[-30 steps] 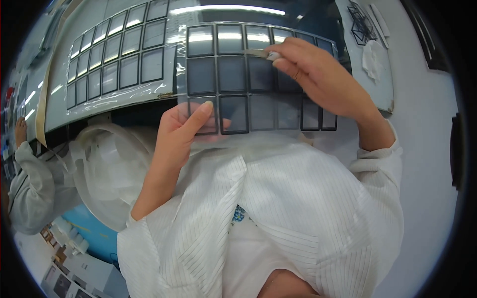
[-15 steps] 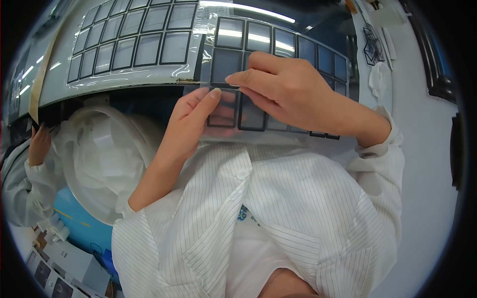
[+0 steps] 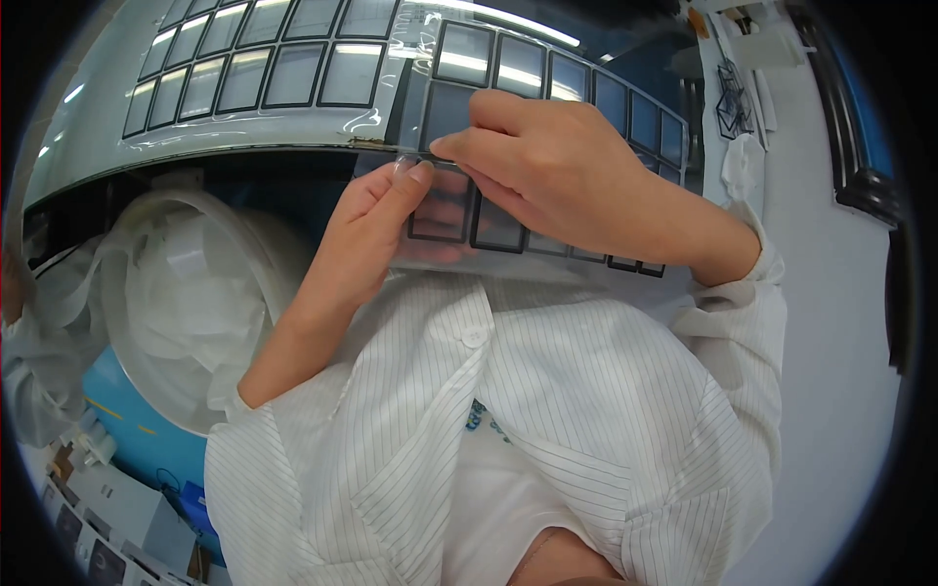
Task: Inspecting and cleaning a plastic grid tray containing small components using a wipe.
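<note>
A clear plastic sheet with rows of black-bordered rectangles point(image 3: 518, 70) lies over the front edge of the table, its near part hanging toward me. My left hand point(image 3: 366, 230) grips the sheet's left side, thumb on top and fingers showing through the clear film from beneath. A small clear piece stands up at that thumb. Over the sheet, my right hand point(image 3: 567, 171) is closed in a pinch, thumb and forefinger meeting at a rectangle's corner just right of the left thumb. What it pinches is too small to make out.
Another sheet of black-bordered rectangles point(image 3: 293, 76) lies left on the pale table. Below it stands a white bin point(image 3: 244, 239) holding crumpled translucent film point(image 3: 186, 303). Another person's sleeve point(image 3: 44, 366) shows at far left. Crumpled white material point(image 3: 743, 166) lies at right.
The view has shifted slightly. My right hand has moved a little up and left, with the pinch kept. The other person's hand has drawn toward the left rim.
</note>
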### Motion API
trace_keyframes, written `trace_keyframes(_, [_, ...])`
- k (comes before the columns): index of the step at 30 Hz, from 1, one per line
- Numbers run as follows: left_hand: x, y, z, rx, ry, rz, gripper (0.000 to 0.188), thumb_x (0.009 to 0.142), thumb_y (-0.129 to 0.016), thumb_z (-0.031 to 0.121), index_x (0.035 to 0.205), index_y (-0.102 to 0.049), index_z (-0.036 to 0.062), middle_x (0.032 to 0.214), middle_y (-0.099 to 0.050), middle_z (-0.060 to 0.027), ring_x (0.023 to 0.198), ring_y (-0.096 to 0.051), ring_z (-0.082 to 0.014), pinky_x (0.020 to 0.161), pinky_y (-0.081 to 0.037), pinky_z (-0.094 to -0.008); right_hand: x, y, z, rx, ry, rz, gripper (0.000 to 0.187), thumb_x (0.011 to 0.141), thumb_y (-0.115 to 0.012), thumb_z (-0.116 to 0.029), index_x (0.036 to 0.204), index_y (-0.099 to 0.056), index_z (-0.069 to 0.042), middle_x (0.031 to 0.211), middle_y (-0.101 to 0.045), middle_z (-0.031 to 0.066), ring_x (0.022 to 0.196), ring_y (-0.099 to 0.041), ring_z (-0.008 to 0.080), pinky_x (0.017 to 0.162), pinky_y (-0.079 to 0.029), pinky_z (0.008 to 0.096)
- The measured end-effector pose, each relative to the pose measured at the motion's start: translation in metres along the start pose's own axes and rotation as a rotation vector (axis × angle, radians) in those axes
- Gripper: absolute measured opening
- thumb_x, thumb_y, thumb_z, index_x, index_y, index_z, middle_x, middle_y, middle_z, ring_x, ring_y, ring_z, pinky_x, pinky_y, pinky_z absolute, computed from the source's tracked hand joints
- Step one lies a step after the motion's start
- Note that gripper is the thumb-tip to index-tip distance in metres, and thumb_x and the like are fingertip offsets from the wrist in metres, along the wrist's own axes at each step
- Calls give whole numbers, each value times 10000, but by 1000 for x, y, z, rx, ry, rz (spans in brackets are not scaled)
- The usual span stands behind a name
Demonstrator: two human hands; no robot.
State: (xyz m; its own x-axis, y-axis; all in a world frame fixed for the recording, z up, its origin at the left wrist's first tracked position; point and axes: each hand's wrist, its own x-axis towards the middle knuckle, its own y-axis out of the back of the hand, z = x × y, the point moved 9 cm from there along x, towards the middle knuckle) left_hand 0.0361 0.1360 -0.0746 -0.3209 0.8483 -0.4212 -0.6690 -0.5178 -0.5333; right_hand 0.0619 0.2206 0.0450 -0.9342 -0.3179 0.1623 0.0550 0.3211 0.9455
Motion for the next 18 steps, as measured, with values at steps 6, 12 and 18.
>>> trace_keyframes(6, [0, 2, -1, 8, -27, -3, 398, 1062, -456, 328, 1125, -646, -16, 979, -715, -123, 847, -712, -197, 734, -615, -346, 10, 3, -7, -33, 11, -37, 214, 776, -732, -56, 985, -694, -35, 777, -545, 67, 635, -607, 233, 531, -470, 347])
trace_keyframes(12, [-1, 3, -1, -25, -18, -2, 385, 1061, -464, 314, 1116, -650, -19, 959, -713, -126, 818, -710, -199, 716, -616, -350, 17, -2, -9, -38, -8, -103, 143, 803, -716, -89, 932, -682, -38, 780, -535, 72, 650, -606, 245, 549, -476, 354])
trace_keyframes(18, [0, 4, -1, -28, -36, -12, 380, 1061, -461, 304, 1115, -652, -20, 955, -712, -130, 816, -713, -206, 707, -616, -346, 16, -1, -8, -31, -20, -107, 142, 801, -720, -83, 931, -681, -41, 783, -537, 74, 655, -605, 249, 552, -478, 359])
